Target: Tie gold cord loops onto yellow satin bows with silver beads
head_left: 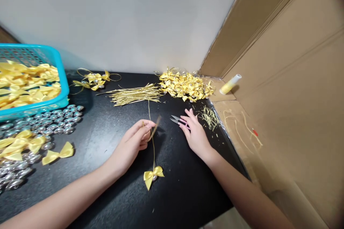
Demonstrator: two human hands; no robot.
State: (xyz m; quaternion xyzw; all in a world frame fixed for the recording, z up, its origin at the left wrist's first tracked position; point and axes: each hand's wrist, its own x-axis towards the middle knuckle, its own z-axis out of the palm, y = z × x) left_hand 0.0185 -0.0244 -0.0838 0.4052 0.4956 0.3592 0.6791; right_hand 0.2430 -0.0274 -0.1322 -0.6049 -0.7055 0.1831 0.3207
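Observation:
My left hand [138, 136] is closed in a pinch on a gold cord [153, 150]. A yellow ribbon bow [147, 178] with a shiny silver bead [154, 178] is at the cord's lower end, over the black table. Another stretch of cord by the fingertips is blurred. To the right, my right hand [196, 132] has its thumb and fingers around the pink handles of small thread snips [176, 119]. The blades point left, towards the cord, and stand apart from it.
A blue basket [63, 75] of yellow bows stands left, with silver beads [64, 120] and loose bows [57, 154] before it. Cut gold cords [135, 94], a heap of bows with beads [185, 84] and trimmings [210, 117] lie behind. A spool [229, 84] stands near the cardboard wall.

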